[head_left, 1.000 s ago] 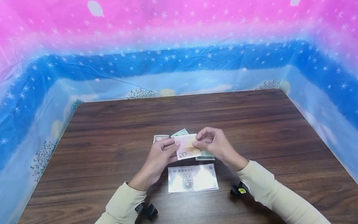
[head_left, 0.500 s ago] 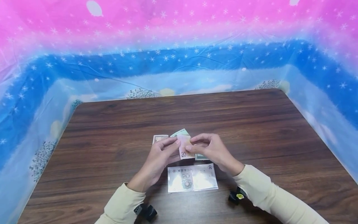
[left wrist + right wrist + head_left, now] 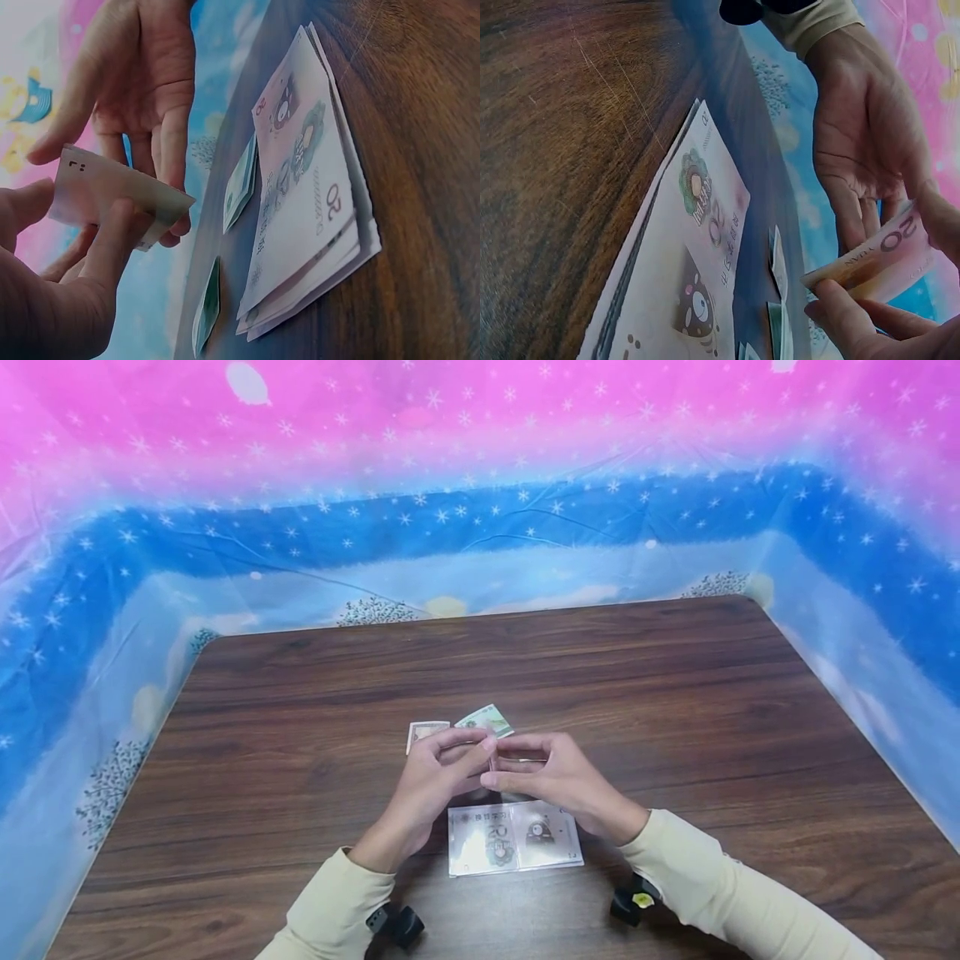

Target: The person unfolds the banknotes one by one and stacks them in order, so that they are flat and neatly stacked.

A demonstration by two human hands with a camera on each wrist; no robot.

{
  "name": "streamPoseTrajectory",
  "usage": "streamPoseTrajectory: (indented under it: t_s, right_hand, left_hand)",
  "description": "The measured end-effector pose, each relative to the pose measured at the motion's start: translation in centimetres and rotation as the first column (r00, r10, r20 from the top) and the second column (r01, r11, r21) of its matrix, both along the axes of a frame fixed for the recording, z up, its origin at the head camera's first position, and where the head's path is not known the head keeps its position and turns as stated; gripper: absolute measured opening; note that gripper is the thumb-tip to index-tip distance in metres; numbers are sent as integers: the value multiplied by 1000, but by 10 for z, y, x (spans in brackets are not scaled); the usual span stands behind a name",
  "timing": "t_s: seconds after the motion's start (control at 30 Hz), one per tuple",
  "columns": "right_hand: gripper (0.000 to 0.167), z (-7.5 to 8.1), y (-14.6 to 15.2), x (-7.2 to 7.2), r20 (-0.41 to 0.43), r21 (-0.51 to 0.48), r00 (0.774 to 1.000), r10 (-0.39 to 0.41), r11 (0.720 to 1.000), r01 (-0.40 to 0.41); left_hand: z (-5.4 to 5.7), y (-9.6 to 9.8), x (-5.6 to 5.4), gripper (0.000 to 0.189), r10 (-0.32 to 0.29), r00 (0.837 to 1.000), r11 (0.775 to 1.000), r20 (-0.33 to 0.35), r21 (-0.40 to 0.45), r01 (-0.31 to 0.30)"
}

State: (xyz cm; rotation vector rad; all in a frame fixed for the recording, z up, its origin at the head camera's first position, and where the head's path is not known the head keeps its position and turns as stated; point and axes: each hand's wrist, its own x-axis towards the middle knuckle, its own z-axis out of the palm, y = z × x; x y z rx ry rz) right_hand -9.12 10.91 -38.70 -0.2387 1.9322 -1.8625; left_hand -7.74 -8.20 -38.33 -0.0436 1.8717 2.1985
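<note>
Both hands meet above the table around one small folded banknote (image 3: pixel 88 180), marked 20 YUAN in the right wrist view and seen nearly edge-on from the head. My left hand (image 3: pixel 420 797) pinches it between thumb and fingers. From the other side, my right hand (image 3: pixel 573 785) holds it too, its thumb low and its fingers behind the note. Just below the hands lies a stack of pale pink 20 notes (image 3: pixel 480 852), flat with slightly fanned edges. A folded green note (image 3: pixel 495 720) and a folded brownish note (image 3: pixel 422 729) lie beyond the fingers, partly covered by them.
The dark wooden table (image 3: pixel 300 693) is edged at the back and sides by a pink and blue snowflake curtain (image 3: pixel 450 518). Black wrist devices (image 3: pixel 397 927) hang beneath both cream sleeves. Folded green notes (image 3: pixel 241 184) stand slightly raised beside the stack.
The 20 note has turned from face-on to nearly edge-on as the right hand came left and down to the left hand. The green note near the right hand is now hidden.
</note>
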Motion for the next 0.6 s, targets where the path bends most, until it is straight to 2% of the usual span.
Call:
streamPoseTrajectory:
  t_s: [0.37,0.6]
  right_hand:
    - [60,8,8,2,53,-42,998,22,999,-20]
    - [60,16,21,3,89,-71,995,51,997,-44]
  left_hand:
    - [-2,-1,3,40,-16,1000,1000,-5,-15,16]
    - [-1,-4,5,45,9,1000,1000,15,-13,-9]
